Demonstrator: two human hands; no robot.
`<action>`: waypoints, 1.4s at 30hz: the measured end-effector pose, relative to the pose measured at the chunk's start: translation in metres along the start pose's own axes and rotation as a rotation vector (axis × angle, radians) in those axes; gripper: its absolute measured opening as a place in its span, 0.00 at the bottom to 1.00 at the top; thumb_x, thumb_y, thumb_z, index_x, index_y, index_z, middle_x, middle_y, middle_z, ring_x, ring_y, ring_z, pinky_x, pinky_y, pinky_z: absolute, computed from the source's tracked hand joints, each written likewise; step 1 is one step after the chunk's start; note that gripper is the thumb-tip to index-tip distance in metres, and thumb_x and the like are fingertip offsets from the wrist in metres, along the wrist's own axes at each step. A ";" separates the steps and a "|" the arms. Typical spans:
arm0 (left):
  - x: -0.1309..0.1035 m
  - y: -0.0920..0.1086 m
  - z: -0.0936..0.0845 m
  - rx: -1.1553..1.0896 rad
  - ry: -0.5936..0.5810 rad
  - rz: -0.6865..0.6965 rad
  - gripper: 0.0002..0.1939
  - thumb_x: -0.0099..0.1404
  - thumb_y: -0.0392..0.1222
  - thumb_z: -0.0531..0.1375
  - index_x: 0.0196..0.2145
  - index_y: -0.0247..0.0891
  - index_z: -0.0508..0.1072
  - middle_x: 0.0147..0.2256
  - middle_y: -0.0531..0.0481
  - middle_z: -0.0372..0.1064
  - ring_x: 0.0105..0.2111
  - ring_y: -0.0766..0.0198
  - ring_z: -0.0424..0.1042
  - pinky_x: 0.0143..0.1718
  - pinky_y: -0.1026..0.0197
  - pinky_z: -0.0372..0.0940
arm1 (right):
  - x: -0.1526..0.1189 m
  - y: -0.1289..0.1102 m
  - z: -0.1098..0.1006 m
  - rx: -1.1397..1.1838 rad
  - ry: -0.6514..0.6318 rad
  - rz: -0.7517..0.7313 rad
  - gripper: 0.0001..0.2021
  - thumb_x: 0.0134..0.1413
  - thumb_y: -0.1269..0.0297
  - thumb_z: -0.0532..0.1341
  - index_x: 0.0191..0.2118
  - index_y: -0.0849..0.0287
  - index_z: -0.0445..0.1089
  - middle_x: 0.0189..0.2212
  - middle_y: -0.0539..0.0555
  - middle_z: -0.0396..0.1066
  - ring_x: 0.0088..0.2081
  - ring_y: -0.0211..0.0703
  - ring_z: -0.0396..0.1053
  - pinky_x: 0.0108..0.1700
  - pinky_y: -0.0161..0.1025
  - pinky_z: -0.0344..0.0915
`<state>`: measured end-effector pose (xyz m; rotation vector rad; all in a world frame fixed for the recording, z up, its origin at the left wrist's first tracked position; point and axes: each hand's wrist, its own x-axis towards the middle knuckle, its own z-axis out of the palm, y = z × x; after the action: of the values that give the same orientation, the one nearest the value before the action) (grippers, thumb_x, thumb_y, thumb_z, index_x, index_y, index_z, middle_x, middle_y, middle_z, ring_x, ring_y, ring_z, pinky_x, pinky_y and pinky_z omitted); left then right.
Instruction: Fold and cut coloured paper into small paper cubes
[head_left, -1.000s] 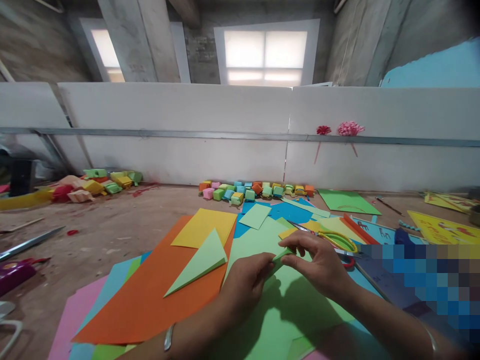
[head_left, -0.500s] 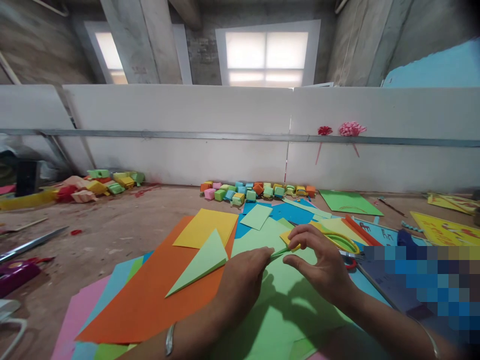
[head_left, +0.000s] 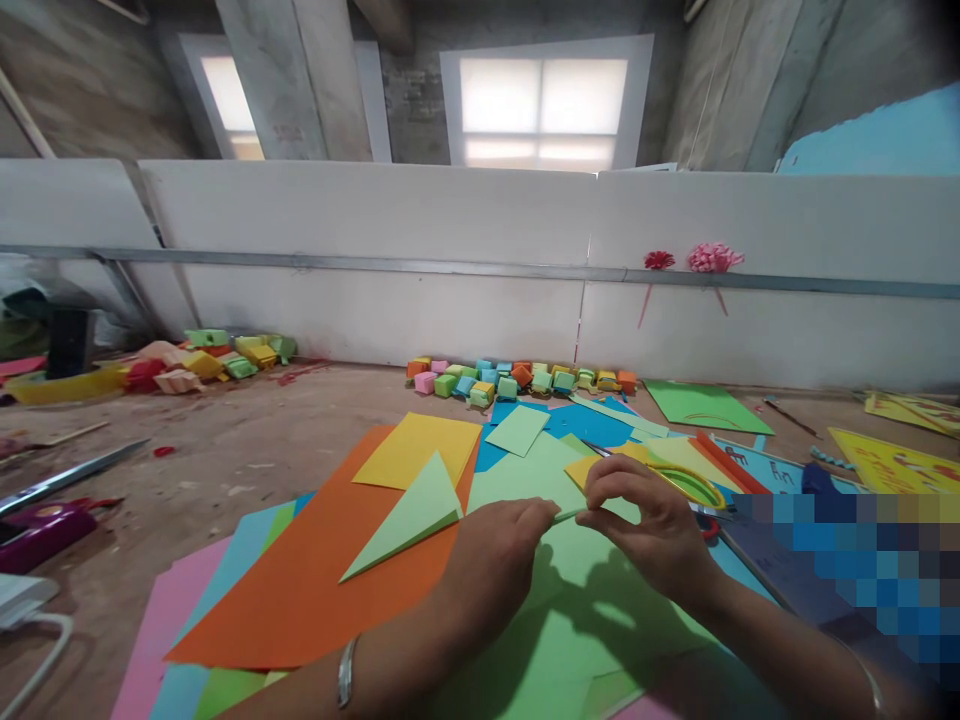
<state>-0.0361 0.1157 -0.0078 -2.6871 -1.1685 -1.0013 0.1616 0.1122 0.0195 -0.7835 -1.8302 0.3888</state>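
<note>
In the head view, a thin green paper piece [head_left: 568,516] is pinched between the left hand [head_left: 496,550] and the right hand [head_left: 654,520], the hands slightly apart, over the pale green sheet [head_left: 525,482]; its edges are best kept aligned and pressed lightly, so that creasing is avoided

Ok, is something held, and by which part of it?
Yes, a thin green paper piece, by its two ends: the left hand pinches one, the right hand the other.
</note>
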 end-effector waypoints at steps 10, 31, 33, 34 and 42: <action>0.001 0.003 -0.002 -0.251 -0.235 -0.171 0.11 0.64 0.33 0.52 0.34 0.39 0.73 0.28 0.52 0.74 0.27 0.64 0.70 0.27 0.67 0.56 | -0.002 0.009 0.005 0.276 -0.016 0.174 0.05 0.52 0.64 0.68 0.34 0.53 0.71 0.31 0.49 0.72 0.34 0.39 0.68 0.37 0.38 0.68; 0.002 0.000 0.000 -0.343 -0.260 -0.198 0.12 0.66 0.37 0.49 0.28 0.37 0.70 0.25 0.51 0.71 0.25 0.64 0.67 0.27 0.65 0.52 | 0.002 0.003 0.000 -0.082 -0.171 0.121 0.06 0.56 0.66 0.61 0.31 0.57 0.74 0.27 0.51 0.74 0.29 0.38 0.70 0.32 0.35 0.65; 0.004 0.001 -0.002 -0.509 -0.269 -0.231 0.15 0.67 0.42 0.49 0.29 0.37 0.71 0.25 0.49 0.72 0.26 0.63 0.69 0.28 0.65 0.55 | 0.002 0.003 0.000 -0.123 -0.173 0.129 0.08 0.57 0.66 0.61 0.28 0.57 0.74 0.25 0.50 0.74 0.27 0.38 0.69 0.29 0.34 0.63; 0.005 0.002 -0.002 -0.609 -0.275 -0.263 0.16 0.67 0.45 0.49 0.29 0.36 0.71 0.26 0.48 0.73 0.27 0.62 0.70 0.28 0.64 0.57 | 0.002 0.004 0.000 -0.126 -0.153 0.132 0.08 0.57 0.66 0.60 0.28 0.57 0.74 0.24 0.50 0.74 0.26 0.37 0.68 0.28 0.34 0.62; 0.010 0.008 -0.006 -1.061 -0.351 -0.596 0.11 0.56 0.47 0.60 0.26 0.35 0.74 0.25 0.49 0.74 0.28 0.60 0.76 0.30 0.63 0.65 | 0.003 0.010 0.000 -0.098 0.003 0.117 0.08 0.55 0.66 0.61 0.27 0.57 0.73 0.22 0.49 0.72 0.25 0.37 0.68 0.28 0.32 0.64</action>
<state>-0.0291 0.1150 0.0045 -3.4598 -2.0454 -1.6367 0.1639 0.1215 0.0151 -0.9610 -1.8171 0.3748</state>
